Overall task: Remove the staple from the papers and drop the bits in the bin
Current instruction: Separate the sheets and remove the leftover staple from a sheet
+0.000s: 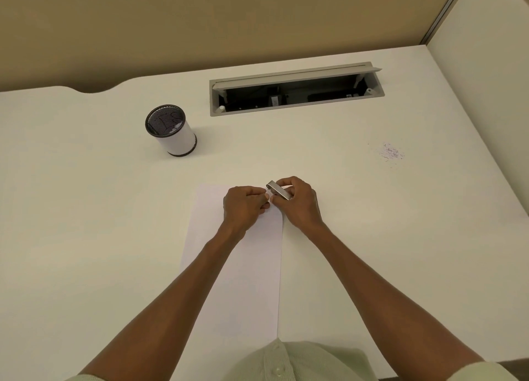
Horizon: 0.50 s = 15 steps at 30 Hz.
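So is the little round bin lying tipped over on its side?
No, the bin stands upright on the desk, open mouth facing up, well away from the papers.

White papers (237, 266), silver remover (278, 190), white bin (180, 138) with black mesh rim

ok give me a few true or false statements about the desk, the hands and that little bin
1. The right hand holds a metal staple remover. True.
2. The bin stands to the right of the papers. False: it stands further back and to the left.
3. The left hand rests on the papers near their top edge. True.
4. The cable hatch in the desk is closed. False: its lid is open.
5. Small scraps lie on the desk to the right. True.
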Available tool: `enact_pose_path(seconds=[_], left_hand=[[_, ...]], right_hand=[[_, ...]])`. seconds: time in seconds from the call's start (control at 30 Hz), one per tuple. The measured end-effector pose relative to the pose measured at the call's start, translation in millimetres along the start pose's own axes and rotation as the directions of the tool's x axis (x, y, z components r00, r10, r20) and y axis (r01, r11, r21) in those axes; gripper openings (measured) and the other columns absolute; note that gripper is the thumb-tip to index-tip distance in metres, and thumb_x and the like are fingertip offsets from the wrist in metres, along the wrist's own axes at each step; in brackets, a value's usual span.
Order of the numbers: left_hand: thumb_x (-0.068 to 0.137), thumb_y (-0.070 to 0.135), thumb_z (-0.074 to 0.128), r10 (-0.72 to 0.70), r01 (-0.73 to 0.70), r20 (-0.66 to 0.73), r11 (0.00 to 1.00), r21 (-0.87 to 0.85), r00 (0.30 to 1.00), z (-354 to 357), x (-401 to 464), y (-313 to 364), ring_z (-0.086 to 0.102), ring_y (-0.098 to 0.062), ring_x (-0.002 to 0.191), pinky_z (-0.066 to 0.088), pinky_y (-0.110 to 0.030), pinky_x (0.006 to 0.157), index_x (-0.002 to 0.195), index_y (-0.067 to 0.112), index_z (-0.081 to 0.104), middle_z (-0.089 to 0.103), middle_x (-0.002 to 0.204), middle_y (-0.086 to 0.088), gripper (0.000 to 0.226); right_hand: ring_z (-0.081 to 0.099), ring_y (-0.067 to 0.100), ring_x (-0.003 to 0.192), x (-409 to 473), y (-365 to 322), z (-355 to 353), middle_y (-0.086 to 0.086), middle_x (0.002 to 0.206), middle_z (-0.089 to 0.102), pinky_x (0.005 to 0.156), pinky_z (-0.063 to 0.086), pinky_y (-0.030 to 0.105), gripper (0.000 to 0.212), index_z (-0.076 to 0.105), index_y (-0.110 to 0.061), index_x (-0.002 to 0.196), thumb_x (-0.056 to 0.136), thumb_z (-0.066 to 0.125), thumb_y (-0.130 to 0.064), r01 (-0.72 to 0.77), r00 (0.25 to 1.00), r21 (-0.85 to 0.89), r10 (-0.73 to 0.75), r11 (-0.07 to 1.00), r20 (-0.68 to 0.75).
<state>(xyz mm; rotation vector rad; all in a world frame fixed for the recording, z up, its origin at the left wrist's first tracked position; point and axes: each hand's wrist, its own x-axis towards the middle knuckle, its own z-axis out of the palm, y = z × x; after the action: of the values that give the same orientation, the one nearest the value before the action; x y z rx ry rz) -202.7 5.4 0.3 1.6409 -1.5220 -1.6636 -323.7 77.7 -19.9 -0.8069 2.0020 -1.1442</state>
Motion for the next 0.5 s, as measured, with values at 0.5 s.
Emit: enact_pose_path(seconds=[0.5], left_hand=[[0.084,0.0,0.075,-0.402,0.367,0.008,0.827,-0.426,0.916,4.3,-2.8,0.0,0.073,-0.019,0.064,0.062,-0.026,0.064,0.092,-0.006,0.071,0.074,0.083,-0.017,0.011]], right_hand=[[0.06,0.008,0.067,-9.1,0.0,20.5,-0.003,0.08,0.069,0.06,0.039,0.023,0.03,0.049,-0.023,0.098,0.08,0.073,-0.019,-0.049,0.97,0.075,0.065,0.996,-0.235]])
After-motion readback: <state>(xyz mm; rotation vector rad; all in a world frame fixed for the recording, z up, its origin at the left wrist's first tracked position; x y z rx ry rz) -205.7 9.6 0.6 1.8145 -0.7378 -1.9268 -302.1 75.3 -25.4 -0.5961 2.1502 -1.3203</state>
